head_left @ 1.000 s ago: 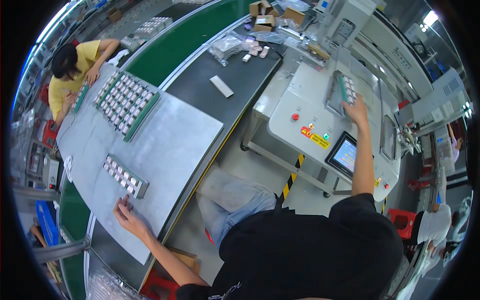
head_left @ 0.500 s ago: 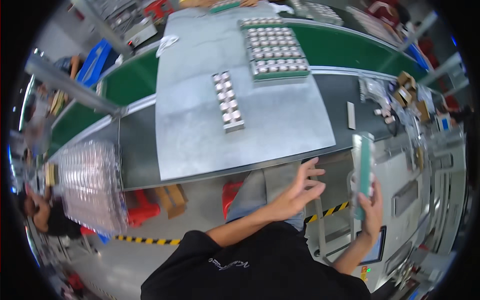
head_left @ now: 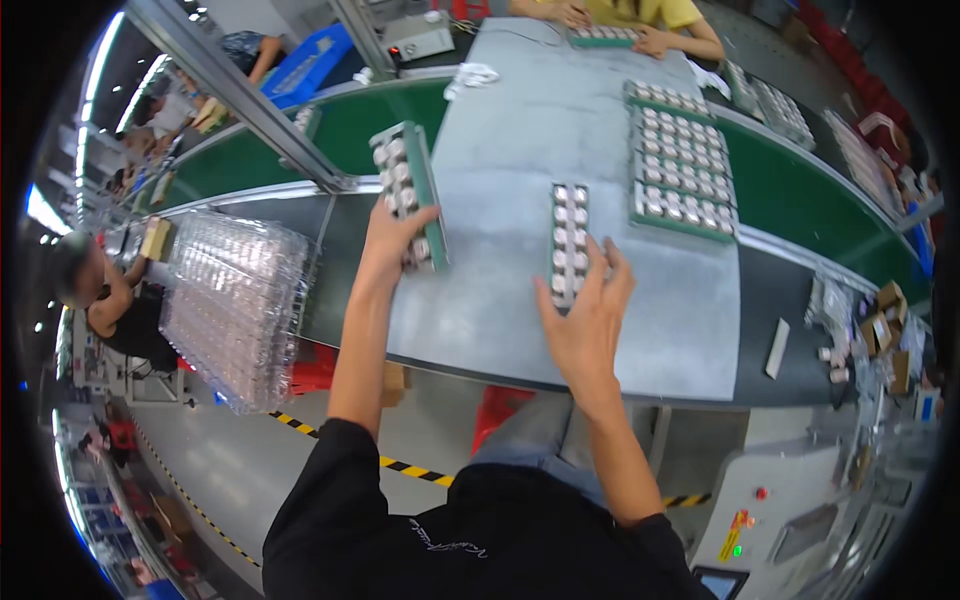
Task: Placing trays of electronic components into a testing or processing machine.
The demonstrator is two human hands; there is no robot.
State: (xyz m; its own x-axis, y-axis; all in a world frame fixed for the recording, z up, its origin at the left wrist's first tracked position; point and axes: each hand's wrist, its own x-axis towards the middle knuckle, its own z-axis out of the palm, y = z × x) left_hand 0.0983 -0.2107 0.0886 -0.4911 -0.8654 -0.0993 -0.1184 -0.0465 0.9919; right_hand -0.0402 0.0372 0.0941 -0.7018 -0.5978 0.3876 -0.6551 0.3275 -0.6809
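Observation:
Raised over the table's left side is a narrow green-sided tray [head_left: 432,205] with white round parts along one face. My left hand [head_left: 388,240] grips it by its lower half, the thumb across its green side. A second narrow tray [head_left: 570,225], metal-coloured and filled with two rows of the same parts, lies on the grey tabletop [head_left: 480,310]. Around its near end my right hand [head_left: 588,335] is spread, thumb on one side and fingers on the other. Whether the fingers touch that tray I cannot tell.
Several filled green trays [head_left: 683,170] stand together at the table's right. Clear plastic trays [head_left: 240,305] are stacked at left. A person in yellow [head_left: 670,25] handles another tray at the far end. A white strip [head_left: 777,348] and cartons [head_left: 885,325] lie at right.
The green-sided tray has passed from my right hand to my left and moved to the left side. My right hand has come over the tray on the table. The view has turned.

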